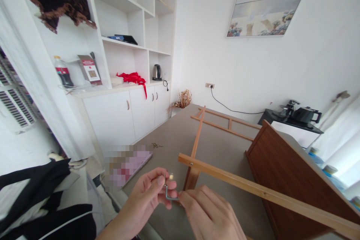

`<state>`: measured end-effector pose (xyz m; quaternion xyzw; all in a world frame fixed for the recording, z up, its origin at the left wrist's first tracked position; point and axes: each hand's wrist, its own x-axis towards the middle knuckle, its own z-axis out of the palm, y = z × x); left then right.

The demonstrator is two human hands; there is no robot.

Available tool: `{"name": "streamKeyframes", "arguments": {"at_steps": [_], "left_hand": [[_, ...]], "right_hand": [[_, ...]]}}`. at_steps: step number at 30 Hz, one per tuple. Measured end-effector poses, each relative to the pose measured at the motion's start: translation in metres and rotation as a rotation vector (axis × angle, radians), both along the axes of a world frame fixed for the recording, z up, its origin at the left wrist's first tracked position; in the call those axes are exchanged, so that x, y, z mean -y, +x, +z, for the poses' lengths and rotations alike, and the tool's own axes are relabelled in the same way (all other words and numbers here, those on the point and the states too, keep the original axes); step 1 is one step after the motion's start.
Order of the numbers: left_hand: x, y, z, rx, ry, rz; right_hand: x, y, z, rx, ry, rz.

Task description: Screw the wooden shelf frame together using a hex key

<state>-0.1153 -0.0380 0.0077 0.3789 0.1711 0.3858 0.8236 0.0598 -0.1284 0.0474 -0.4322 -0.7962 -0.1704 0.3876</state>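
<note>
In front of me both hands meet at an L-shaped hex key (168, 194). My left hand (150, 191) is closed, its thumb and forefinger pinching the upright arm of the key. A small pale, brass-coloured piece (171, 176) shows at the left fingertips, too small to identify. My right hand (209, 210) is closed on the other end of the key, back of the hand toward me. Just beyond the hands is a wooden frame (225, 174), with a bolt head (191, 164) set in its near joint.
The frame and its brown wooden panel (287, 180) take up much of the grey-brown table (168, 135). Several loose screws (156, 145) lie near the left edge, by a flat, blurred-out object (135, 163). Black clothing (36, 191) lies at the lower left. A kettle (306, 114) stands right.
</note>
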Motion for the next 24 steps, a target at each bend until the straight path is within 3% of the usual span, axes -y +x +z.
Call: {"name": "streamKeyframes", "arguments": {"at_steps": [10, 18, 24], "left_hand": [[0.0, -0.003, 0.001, -0.113, 0.068, 0.042], [-0.008, -0.011, -0.001, -0.295, 0.232, 0.077], [-0.012, -0.018, -0.001, -0.292, 0.349, -0.047]], "right_hand": [[0.002, 0.001, -0.001, -0.025, -0.013, 0.019], [0.005, 0.002, -0.002, -0.01, -0.046, 0.021], [0.004, 0.0, -0.008, 0.022, -0.098, 0.009]]}}
